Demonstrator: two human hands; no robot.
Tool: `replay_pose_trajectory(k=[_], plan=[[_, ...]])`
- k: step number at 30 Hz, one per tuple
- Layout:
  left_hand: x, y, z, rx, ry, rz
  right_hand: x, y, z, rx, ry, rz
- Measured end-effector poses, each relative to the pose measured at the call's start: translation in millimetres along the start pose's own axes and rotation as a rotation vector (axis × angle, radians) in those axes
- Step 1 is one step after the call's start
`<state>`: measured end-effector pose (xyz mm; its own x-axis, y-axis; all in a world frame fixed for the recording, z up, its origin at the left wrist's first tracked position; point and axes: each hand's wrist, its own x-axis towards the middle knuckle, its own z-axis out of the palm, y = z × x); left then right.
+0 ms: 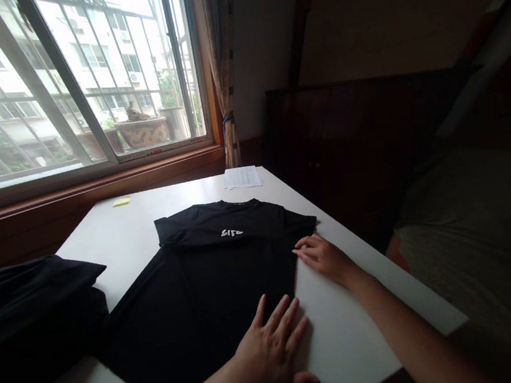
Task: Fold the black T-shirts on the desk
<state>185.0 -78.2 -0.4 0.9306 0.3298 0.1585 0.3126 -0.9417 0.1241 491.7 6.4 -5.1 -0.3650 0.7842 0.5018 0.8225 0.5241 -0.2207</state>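
Note:
A black t-shirt (201, 280) with a small white print on the chest lies spread flat on the white table (349, 330). My left hand (272, 352) rests flat on the shirt's lower right part, fingers spread and pointing away from me. My right hand (323, 256) lies on the table at the shirt's right edge, just below the right sleeve, its fingers stretched toward the cloth and touching its side. Neither hand grips anything.
A pile of dark cloth (27, 316) sits at the table's left. A sheet of paper (242, 177) and a yellow sticky note (121, 201) lie at the far edge by the window. Dark furniture and a bed stand to the right.

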Motion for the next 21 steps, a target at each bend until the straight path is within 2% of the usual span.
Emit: replay_pose_trajectory(k=[5, 9, 14, 17, 21], plan=[[-24.3, 7.0, -2.5, 0.076, 0.033, 0.064, -1.0, 2.6, 1.0, -0.001, -0.009, -0.003], [-41.4, 10.3, 5.9, 0.218, 0.078, 0.117, -1.0, 3.8, 1.7, -0.004, -0.011, -0.006], [-57.7, 18.6, 15.5, 0.362, 0.151, 0.119, -0.5, 3.5, 1.7, 0.005, -0.002, -0.010], [-63.8, 26.8, 6.9, 0.390, 0.181, 0.123, -0.8, 3.5, 1.2, 0.010, 0.000, -0.007], [-69.3, 38.4, -22.9, 0.369, 0.176, 0.125, -1.2, 3.2, 0.7, 0.018, 0.001, 0.002]])
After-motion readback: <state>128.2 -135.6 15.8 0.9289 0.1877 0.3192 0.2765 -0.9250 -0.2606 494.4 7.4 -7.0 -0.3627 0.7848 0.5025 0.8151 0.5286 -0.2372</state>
